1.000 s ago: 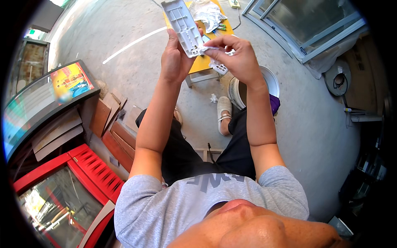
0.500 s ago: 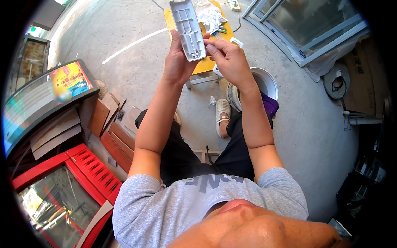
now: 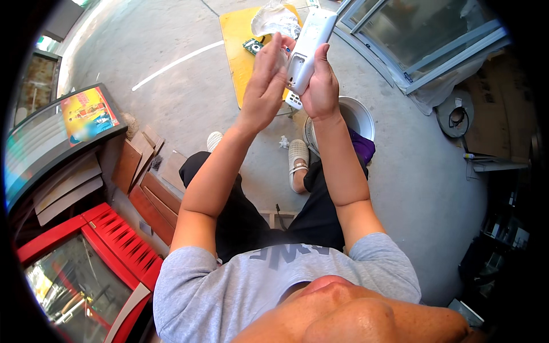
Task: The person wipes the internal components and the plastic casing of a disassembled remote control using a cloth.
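Note:
A white plastic casing (image 3: 311, 43), long and narrow like a remote control's shell, stands tilted in my right hand (image 3: 321, 91). Its outer back faces up, with an open battery recess at the near end. My right thumb lies along its right edge. Just left of the recess is my left hand (image 3: 265, 86), its fingers stretched out and slightly blurred. Whether it touches the casing I cannot tell. Behind the hands, a green circuit board (image 3: 251, 46) and a white cloth (image 3: 274, 20) lie on a yellow stool (image 3: 234, 57). A white piece with holes (image 3: 294, 101) shows below the casing.
Beside my right leg stands a white bucket (image 3: 360, 114) with purple cloth (image 3: 362, 148) by it. Wooden boards (image 3: 151, 200) and a red-framed cabinet (image 3: 114, 243) are at the left. Glazed metal frames (image 3: 423, 40) lean at the far right.
The casing has passed from my left hand to my right and been turned from its ribbed inside to its outer back. It has moved right, uncovering the circuit board on the stool.

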### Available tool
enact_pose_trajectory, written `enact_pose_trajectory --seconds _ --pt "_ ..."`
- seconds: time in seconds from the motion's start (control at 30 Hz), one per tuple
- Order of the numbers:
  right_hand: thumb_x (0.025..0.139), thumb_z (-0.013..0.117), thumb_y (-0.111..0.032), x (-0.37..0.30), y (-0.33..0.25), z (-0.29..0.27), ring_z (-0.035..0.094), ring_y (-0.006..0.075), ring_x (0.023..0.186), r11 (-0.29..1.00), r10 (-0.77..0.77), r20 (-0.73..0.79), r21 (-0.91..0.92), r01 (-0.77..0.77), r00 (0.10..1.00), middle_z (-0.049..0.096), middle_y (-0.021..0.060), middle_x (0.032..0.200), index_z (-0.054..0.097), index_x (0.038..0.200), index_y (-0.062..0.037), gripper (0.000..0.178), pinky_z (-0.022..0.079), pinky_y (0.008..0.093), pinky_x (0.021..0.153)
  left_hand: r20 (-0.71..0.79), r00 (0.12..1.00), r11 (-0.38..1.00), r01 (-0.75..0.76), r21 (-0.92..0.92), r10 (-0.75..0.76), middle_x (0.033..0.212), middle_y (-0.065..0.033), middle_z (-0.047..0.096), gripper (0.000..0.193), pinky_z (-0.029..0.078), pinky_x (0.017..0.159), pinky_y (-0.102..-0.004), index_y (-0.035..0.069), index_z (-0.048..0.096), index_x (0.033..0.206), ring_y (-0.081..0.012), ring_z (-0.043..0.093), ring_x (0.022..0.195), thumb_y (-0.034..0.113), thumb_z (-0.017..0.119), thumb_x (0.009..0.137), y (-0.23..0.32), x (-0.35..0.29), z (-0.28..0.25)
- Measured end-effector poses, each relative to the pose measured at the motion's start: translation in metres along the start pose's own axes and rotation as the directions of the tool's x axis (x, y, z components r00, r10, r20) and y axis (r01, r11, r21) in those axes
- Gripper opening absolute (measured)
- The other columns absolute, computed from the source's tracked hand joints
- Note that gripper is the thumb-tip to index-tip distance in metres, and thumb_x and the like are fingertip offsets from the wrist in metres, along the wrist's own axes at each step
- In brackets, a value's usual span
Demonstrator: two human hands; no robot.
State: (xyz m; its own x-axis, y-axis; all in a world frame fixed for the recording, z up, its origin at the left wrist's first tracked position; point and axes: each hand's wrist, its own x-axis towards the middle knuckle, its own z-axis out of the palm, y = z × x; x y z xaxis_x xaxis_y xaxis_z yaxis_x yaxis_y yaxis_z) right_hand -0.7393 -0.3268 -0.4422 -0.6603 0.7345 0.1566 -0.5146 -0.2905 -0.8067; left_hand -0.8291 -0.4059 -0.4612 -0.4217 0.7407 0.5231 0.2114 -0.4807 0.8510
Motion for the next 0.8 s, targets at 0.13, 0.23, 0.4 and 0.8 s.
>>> enact_pose_trajectory --seconds 0.13,0.23,0.4,0.8 --pt "0.100 0.019 -0.056 0.000 -0.008 -0.004 0.059 0.0246 0.111 0.985 0.165 0.031 0.041 -0.166 0.986 0.055 0.0159 0.130 0.036 0.140 -0.0034 0.069 0.050 0.0321 0.084 -0.216 0.972 0.970 0.042 -0.239 -0.095 0.144 -0.0127 0.035 0.054 0.046 0.095 -0.0270 0.006 0.030 0.141 -0.0205 0.053 0.117 0.004 0.056 0.094 0.007 0.009 -0.016" --pt "0.101 0.021 -0.054 -0.004 -0.003 -0.006 0.059 0.0225 0.110 0.930 0.367 0.121 -0.084 -0.359 0.922 0.057 0.0141 0.127 0.037 0.139 -0.0033 0.066 0.050 0.0308 0.083 -0.321 0.943 0.976 0.019 -0.219 -0.090 0.141 -0.0109 0.036 0.040 0.048 0.094 -0.0270 0.006 0.049 0.126 -0.0222 0.056 0.113 0.005 0.064 0.090 0.004 0.015 -0.029" --pt "0.102 0.031 -0.046 -0.012 0.008 0.004 0.060 0.0171 0.103 0.891 0.421 0.119 -0.237 -0.386 0.899 0.060 0.0095 0.122 0.050 0.130 -0.0029 0.055 0.048 0.0276 0.081 -0.402 0.880 0.918 -0.084 0.389 0.251 0.115 -0.0064 0.054 0.021 0.052 0.079 -0.0235 0.009 0.069 0.104 -0.0166 0.062 0.097 0.003 0.070 0.083 0.012 0.018 -0.044" --pt "0.101 0.035 -0.049 -0.014 0.009 0.009 0.061 0.0150 0.096 0.902 0.404 0.060 -0.193 -0.387 0.913 0.061 0.0082 0.109 0.052 0.124 -0.0020 0.055 0.050 0.0275 0.073 -0.144 0.935 0.798 -0.189 0.572 0.325 0.101 -0.0043 0.066 0.029 0.055 0.072 -0.0292 0.016 0.072 0.103 -0.0184 0.065 0.087 0.000 0.069 0.079 0.016 0.018 -0.031"
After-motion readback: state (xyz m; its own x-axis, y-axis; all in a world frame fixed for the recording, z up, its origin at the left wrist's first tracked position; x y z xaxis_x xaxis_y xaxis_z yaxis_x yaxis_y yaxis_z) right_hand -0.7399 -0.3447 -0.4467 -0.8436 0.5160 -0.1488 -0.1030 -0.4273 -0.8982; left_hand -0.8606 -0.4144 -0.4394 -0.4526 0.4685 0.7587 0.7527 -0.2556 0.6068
